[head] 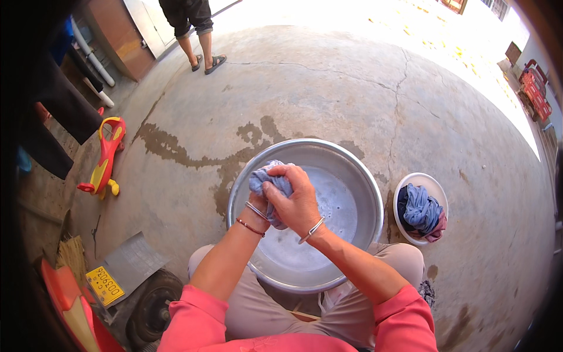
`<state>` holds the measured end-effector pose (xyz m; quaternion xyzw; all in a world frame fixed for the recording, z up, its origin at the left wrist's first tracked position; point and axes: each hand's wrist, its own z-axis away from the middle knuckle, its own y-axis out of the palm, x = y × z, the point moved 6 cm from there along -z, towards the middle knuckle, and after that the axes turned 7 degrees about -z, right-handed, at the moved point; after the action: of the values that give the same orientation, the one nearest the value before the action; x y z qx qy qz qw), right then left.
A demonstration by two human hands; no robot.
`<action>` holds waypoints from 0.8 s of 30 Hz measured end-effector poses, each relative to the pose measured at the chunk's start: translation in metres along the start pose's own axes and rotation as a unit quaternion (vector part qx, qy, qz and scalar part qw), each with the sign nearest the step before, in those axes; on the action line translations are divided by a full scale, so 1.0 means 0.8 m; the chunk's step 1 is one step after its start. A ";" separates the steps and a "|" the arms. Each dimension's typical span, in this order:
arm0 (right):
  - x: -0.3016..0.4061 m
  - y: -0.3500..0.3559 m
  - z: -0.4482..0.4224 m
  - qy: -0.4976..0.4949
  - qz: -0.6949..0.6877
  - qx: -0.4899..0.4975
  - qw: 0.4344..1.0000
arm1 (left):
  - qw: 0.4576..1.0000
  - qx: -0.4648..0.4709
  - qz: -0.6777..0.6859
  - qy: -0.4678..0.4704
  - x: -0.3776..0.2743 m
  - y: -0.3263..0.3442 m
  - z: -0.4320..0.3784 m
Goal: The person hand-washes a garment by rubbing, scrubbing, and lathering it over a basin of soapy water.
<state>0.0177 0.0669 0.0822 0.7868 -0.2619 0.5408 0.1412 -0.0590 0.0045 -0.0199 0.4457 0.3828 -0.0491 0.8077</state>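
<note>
My right hand (pixel 294 193) is closed over a bunched blue-grey cloth (pixel 264 176), its fingers curled round the top. Beneath and behind the cloth is my left hand (pixel 258 201), mostly hidden, with the wad pressed between both palms. Both hands are above the left side of a wide metal basin (pixel 378 207), which stands between my knees. A little cloudy, sudsy water (pixel 334 207) lies in its bottom. To the right of the basin, a white plastic tub (pixel 433 180) holds a heap of wet-looking blue, dark and pink clothes (pixel 420 211).
Cracked concrete floor (pixel 343 101) with wet patches surrounds the basin. A red and yellow ride-on toy (pixel 105 154) stands at left, near hanging dark trousers (pixel 66 101). A wheel (pixel 154 303) sits at lower left. A person (pixel 193 31) in sandals stands at the back.
</note>
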 end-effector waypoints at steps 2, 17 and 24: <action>0.045 0.025 0.022 -0.103 0.085 0.044 0.990 | 0.987 0.131 0.093 0.009 0.003 0.001 0.001; 0.057 0.042 0.038 -0.138 0.120 0.090 0.979 | 0.953 0.251 0.169 0.029 0.018 0.012 0.000; -0.082 -0.079 -0.048 0.134 -0.009 -0.168 0.977 | 0.998 -0.022 0.055 -0.028 0.032 0.060 0.014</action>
<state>0.0051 0.1555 0.0401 0.6743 -0.3202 0.5886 0.3103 -0.0150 0.0314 -0.0008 0.4468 0.3361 -0.0091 0.8291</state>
